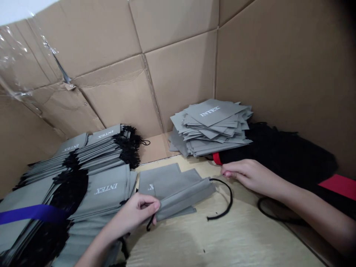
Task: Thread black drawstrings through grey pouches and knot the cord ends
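Note:
My left hand (139, 208) pinches the near end of a grey fabric pouch (185, 198) between thumb and fingers. A black cord (230, 198) comes out of the pouch's far end and curves over the board, its tip loose. A short black end also hangs below my left hand. To the right, my right hand (244, 172) is closed with fingertips together, apart from the pouch, close to a red band (217, 158); what it holds, if anything, I cannot make out. Under the held pouch lie flat grey pouches (158, 178), one showing part of a white letter print.
A loose pile of grey INTEX pouches (211, 115) stands at the back, beside a heap of black cords (289, 148). Stacked corded pouches (102, 155) fill the left side, with a blue strap (30, 214) among them. Cardboard walls (178, 74) enclose the wooden board (222, 241).

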`<state>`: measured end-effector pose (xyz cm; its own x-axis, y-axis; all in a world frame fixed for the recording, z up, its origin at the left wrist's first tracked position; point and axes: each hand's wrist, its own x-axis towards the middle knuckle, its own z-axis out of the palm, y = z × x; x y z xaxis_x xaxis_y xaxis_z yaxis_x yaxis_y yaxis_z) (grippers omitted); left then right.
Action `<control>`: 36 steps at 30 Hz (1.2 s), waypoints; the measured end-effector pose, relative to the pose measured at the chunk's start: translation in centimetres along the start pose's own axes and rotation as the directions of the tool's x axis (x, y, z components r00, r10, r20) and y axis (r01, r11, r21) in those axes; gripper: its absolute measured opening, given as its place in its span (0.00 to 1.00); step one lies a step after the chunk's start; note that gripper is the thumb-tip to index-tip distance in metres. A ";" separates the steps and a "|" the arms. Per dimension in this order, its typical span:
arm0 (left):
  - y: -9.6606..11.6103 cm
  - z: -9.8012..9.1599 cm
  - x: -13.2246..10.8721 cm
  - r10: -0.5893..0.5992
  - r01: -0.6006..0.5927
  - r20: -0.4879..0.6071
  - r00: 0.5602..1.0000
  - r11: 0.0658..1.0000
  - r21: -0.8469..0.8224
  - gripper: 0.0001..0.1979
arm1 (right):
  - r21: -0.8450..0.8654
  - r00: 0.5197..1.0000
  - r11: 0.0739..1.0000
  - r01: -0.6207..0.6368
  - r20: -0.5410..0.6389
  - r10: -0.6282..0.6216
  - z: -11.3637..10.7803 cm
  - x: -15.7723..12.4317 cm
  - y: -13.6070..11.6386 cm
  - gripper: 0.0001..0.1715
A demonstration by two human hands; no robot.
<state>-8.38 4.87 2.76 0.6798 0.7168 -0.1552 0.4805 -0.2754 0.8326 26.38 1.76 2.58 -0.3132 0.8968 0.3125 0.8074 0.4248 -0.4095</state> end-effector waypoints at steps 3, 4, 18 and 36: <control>0.4 -0.8 0.0 -0.066 0.065 -0.004 0.998 0.991 -0.119 0.16 | 0.037 1.000 0.999 0.000 0.023 -0.001 -0.3 0.0 -0.1 0.15; 0.5 -1.0 0.0 -0.078 0.074 -0.024 0.997 0.988 -0.138 0.14 | 0.038 1.000 0.999 0.000 0.025 -0.001 -0.4 0.1 -0.2 0.15; 1.4 -0.3 0.0 0.058 -0.077 0.068 0.996 0.938 0.338 0.15 | 0.048 0.999 0.999 -0.019 0.036 0.017 0.0 0.1 -0.1 0.16; -3.1 -1.4 -2.2 0.029 -0.033 0.035 0.999 0.993 0.112 0.20 | 0.003 0.994 0.995 -0.103 -0.025 0.103 -2.4 -0.2 3.3 0.15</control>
<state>-12.14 5.11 1.27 0.7125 0.6855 -0.1498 0.5171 -0.3687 0.7725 30.30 2.66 3.17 -0.2160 0.9322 0.2904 0.8338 0.3309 -0.4419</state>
